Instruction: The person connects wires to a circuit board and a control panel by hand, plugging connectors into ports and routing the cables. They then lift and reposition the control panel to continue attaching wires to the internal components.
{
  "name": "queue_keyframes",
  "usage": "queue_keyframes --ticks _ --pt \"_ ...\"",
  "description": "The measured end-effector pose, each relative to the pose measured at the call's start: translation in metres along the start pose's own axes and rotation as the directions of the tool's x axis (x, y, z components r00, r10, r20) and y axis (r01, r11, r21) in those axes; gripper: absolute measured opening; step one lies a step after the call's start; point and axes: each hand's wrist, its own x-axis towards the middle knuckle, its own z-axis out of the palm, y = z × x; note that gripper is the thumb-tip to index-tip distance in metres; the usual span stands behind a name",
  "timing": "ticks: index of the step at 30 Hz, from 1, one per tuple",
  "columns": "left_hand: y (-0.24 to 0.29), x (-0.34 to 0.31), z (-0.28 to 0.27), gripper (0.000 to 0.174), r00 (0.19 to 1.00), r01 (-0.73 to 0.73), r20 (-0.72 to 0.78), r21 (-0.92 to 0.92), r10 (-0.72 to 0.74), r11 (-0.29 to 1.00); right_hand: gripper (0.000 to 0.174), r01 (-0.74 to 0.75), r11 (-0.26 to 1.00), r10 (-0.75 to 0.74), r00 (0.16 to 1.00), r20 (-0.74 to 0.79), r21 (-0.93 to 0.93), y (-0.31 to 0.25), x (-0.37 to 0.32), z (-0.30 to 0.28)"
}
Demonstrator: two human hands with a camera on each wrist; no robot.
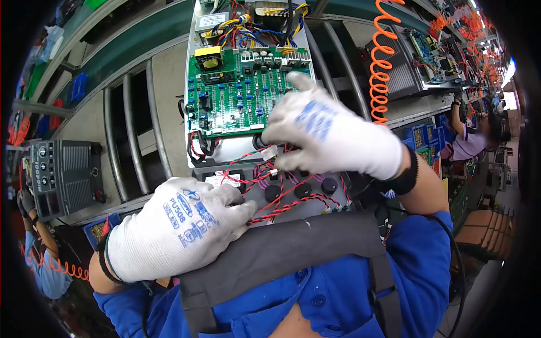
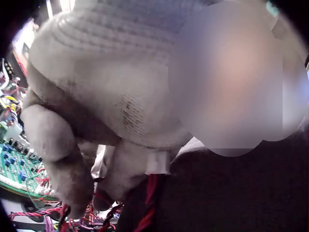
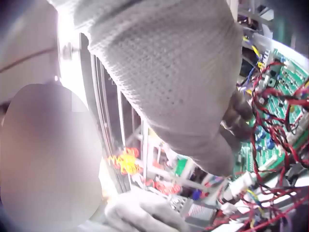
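Note:
My gloved left hand (image 1: 177,231) (image 2: 106,82) is at the near left of the grey panel (image 1: 293,205), its fingers curled round twisted red and black wires (image 2: 152,200). A white connector (image 2: 158,162) on those wires pokes out by the fingers in the left wrist view. Slightly blurred, my gloved right hand (image 1: 332,135) (image 3: 169,82) hovers over the lower right of the green circuit board (image 1: 239,101) with its fingers spread and bent. Below its fingertips lie loose red wires and a white plug (image 1: 269,152). Round black parts (image 1: 302,190) sit on the panel.
Metal rollers (image 1: 135,135) run on both sides of the unit. A grey machine (image 1: 66,177) stands at the left, another opened one (image 1: 394,67) at the upper right. An orange coiled hose (image 1: 381,62) hangs at the right. Blue bins (image 1: 418,137) and another person (image 1: 470,132) are further right.

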Motion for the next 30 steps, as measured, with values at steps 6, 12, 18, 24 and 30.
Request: queue_keyframes --ticks 6,12,18,24,30 --pt "-0.018 -0.007 0.009 0.024 0.996 -0.002 -0.093 -0.172 -0.014 0.985 0.019 -0.112 0.994 0.112 0.988 0.108 -0.005 0.005 0.019 0.001" --pt "-0.034 0.006 0.018 0.035 0.988 -0.052 -0.150 -0.518 -0.030 0.854 0.021 -0.086 0.996 0.086 0.996 0.007 0.038 0.010 0.011 0.012" --pt "-0.035 0.043 0.011 0.032 0.868 0.308 0.045 -0.830 -0.494 0.465 0.036 -0.174 0.983 0.177 0.983 -0.048 0.059 0.010 0.014 0.015" --pt "-0.035 0.053 0.018 0.036 0.902 0.354 0.053 -0.656 -0.428 0.666 0.024 -0.144 0.988 0.153 0.946 -0.286 0.055 0.012 -0.023 -0.008" --pt "-0.046 0.074 0.043 0.044 0.925 -0.011 -0.360 -0.340 -0.119 0.940 0.021 -0.202 0.978 0.194 0.974 -0.114 -0.058 -0.012 -0.027 -0.005"
